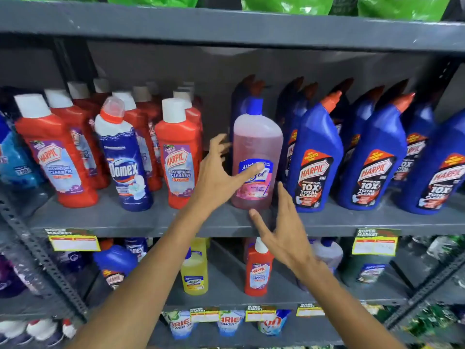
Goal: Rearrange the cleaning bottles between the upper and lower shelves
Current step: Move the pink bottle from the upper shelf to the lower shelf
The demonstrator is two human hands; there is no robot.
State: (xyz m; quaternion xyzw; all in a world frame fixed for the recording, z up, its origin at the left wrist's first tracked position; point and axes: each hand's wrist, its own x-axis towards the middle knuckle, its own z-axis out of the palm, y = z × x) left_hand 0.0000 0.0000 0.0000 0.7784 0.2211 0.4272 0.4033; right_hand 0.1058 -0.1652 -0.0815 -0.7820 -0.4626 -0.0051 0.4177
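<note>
A pink Lizol bottle (256,139) with a blue cap stands upright on the upper shelf (125,220), between red Harpic bottles (177,152) and blue Harpic bottles (314,157). My left hand (219,172) is open just left of the pink bottle, with the thumb over its label. My right hand (281,230) is open below and right of its base, fingers spread, holding nothing. On the lower shelf (226,302) stand a yellow Lizol bottle (194,270) and a small red Harpic bottle (258,270).
A white-and-blue Domex bottle (123,157) stands among the red bottles at left. Green pouches (286,3) line the top shelf. Detergent packs (230,322) sit below the lower shelf. Yellow price tags (375,244) hang on the shelf edges.
</note>
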